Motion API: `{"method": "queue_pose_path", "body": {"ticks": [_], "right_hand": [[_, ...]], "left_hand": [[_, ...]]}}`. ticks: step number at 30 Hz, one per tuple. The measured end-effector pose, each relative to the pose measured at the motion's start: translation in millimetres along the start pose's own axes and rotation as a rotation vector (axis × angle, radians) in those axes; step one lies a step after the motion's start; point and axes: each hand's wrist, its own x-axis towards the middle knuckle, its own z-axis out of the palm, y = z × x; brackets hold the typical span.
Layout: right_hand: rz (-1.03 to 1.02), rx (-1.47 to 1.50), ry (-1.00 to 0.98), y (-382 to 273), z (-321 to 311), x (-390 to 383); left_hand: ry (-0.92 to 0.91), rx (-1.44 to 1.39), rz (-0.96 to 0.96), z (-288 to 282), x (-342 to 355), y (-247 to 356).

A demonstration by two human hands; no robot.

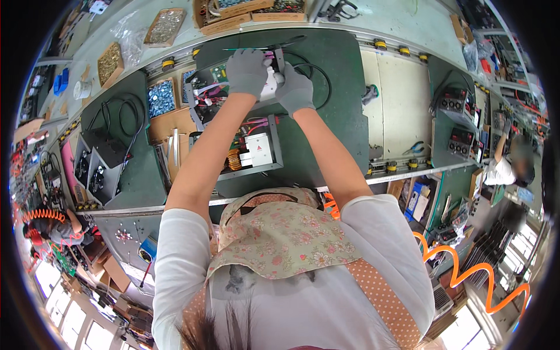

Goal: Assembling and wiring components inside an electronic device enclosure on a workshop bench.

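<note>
On dark green flat work board point(344, 116) | near far-left corner: open grey metal chassis with wiring point(219, 74) | grey-gloved left hand point(247, 71): curled over chassis | grey-gloved right hand point(294, 90): bent against narrow black panel point(279, 60) at chassis's right end | both: cannot tell whether pinching | near-left corner: second grey chassis point(278, 149)

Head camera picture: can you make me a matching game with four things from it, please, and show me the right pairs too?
Things
1. left hand
2. pliers
3. big curly hose
4. white block with a red triangle

Places and colours
A. bright orange
B. inside the open metal case nearer the person
C. wearing a grey glove
D. on the pale panel, to the right of both hands

Right pairs: 1-C, 2-D, 3-A, 4-B
</note>
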Motion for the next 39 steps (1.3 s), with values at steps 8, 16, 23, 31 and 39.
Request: {"method": "queue_pose_path", "body": {"ticks": [8,16,23,31,39], "right_hand": [[0.061,-0.065,0.013,-3.0,-7.0,17.1],[0.096,-0.039,0.062,-20.1,1.3,-11.9],[0.118,-0.196,0.222,-46.9,-19.4,-30.3],[-0.618,-0.161,0.18,-108.7,15.5,12.5],[-0.772,-0.327,-0.081,-122.8,45.4,61.4]], "left_hand": [[0.461,-0.004,-0.3,-53.0,-70.2,-15.6],[0.177,-0.259,-0.705,-24.2,-103.8,-102.7],[0.088,-0.275,-0.831,-23.2,-95.0,-107.6],[0.192,-0.358,-0.878,-27.5,-99.8,-103.1],[0.123,-0.318,-0.908,-35.9,-100.2,-106.3]]}}
